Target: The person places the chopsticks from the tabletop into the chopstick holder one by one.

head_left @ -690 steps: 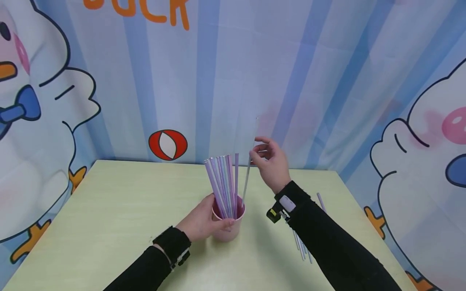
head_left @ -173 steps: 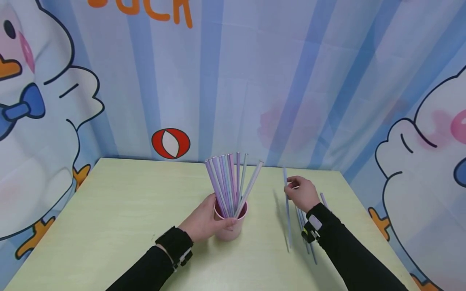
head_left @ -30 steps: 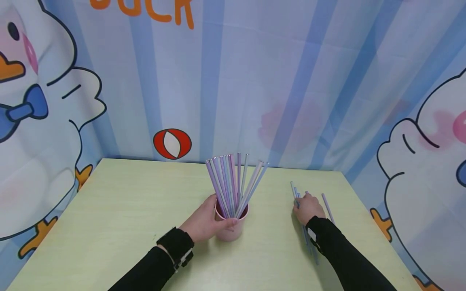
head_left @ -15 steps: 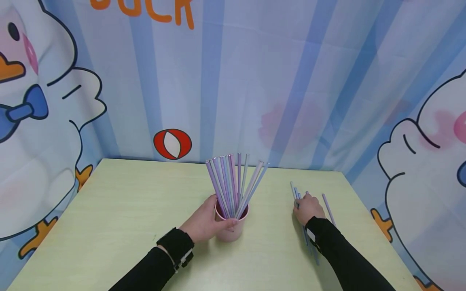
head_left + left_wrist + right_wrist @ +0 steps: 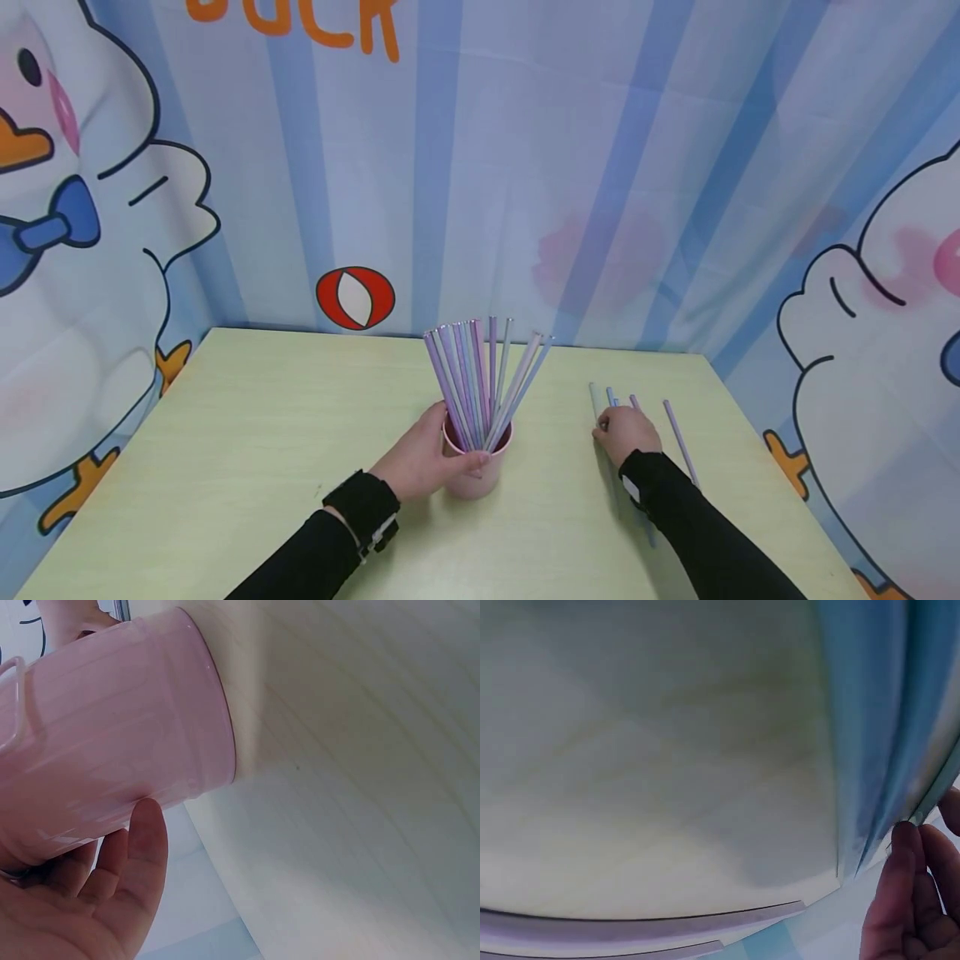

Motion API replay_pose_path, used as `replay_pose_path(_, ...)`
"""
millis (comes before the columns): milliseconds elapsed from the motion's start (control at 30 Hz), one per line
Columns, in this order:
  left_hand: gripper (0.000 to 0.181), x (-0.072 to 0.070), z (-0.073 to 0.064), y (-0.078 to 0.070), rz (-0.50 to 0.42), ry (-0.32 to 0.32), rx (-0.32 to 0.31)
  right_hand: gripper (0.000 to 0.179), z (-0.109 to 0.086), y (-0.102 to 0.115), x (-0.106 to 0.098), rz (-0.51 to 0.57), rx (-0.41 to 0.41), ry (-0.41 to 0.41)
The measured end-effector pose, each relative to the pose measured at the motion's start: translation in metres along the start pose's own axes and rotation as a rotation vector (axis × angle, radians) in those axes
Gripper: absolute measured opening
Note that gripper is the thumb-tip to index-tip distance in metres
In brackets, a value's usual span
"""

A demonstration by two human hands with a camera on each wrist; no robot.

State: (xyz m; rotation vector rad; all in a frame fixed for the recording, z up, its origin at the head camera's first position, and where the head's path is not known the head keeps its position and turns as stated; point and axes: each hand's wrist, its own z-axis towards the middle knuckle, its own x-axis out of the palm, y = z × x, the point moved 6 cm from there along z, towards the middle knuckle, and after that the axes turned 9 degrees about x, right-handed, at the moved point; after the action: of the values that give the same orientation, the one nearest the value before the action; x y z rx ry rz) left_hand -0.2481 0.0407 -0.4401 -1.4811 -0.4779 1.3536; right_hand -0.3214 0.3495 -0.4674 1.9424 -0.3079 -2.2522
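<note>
My left hand [image 5: 427, 454] grips a pink cup [image 5: 476, 486], which stands upright on the table. A bunch of pastel drinking straws [image 5: 465, 383] leans in it, a few tilted right. In the left wrist view the fingers of my left hand [image 5: 97, 900] lie along the wall of the cup [image 5: 112, 735]. At the right, my right hand [image 5: 628, 433] pinches a pale green straw [image 5: 594, 396], held low over the table. Right beside that hand lie blue straws [image 5: 866, 712], seen large in the right wrist view. My right fingertips [image 5: 907, 840] are at the green straw [image 5: 941, 780].
Two purple straws [image 5: 680, 442] lie right of my right hand, one partly hidden by it. The pale wooden table [image 5: 300, 400] backs onto a blue striped cloth [image 5: 480, 167] printed with cartoon ducks. A black sleeve [image 5: 697, 525] covers part of the straws.
Since half a second ago my right hand has moved slightly left, drawing the pale green straw away from the blue ones. Earlier, more straws entered the cup. My left hand keeps its grip.
</note>
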Motion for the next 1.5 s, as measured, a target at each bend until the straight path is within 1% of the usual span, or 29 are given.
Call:
replay_pose_path(133,0.094,0.000,0.000,0.000,-0.003,0.001,0.005,0.007,0.002,0.001,0.004,0.024,0.005,-0.012)
replay_pose_path(200,0.094,0.000,0.000,0.000,-0.004,0.002,0.009,0.004,0.002,0.003,0.004,0.038,0.007,-0.010)
replay_pose_path(233,0.094,0.000,0.000,-0.001,-0.005,0.003,0.011,0.005,0.002,0.004,0.003,0.046,0.014,-0.005)
replay_pose_path(433,0.095,0.000,0.000,-0.001,0.000,0.003,0.011,0.025,-0.001,0.007,0.001,0.081,0.061,0.070)
replay_pose_path(567,0.094,0.000,0.000,-0.001,0.004,0.004,0.010,0.035,-0.004,0.009,-0.005,0.143,0.079,0.118)
replay_pose_path(633,0.094,0.000,0.000,-0.002,0.001,0.005,0.009,0.038,-0.004,0.010,-0.010,0.178,0.080,0.130)
replay_pose_path(767,0.095,0.000,0.000,-0.002,-0.001,0.002,0.000,0.042,-0.004,0.015,-0.022,0.246,0.063,0.131)
replay_pose_path(1000,0.095,0.000,0.000,-0.001,-0.013,0.003,0.007,0.045,-0.001,0.023,-0.044,0.438,0.060,0.146)
replay_pose_path(1133,0.095,0.000,0.000,-0.001,-0.019,0.007,0.012,0.045,0.000,0.028,-0.055,0.552,0.071,0.129)
replay_pose_path(1233,0.096,0.000,0.000,-0.002,-0.021,0.010,0.013,0.045,0.000,0.034,-0.065,0.619,0.066,0.105)
replay_pose_path(1500,0.096,0.000,0.000,-0.001,-0.018,0.002,0.000,0.046,-0.007,0.064,-0.098,0.740,-0.011,0.041)
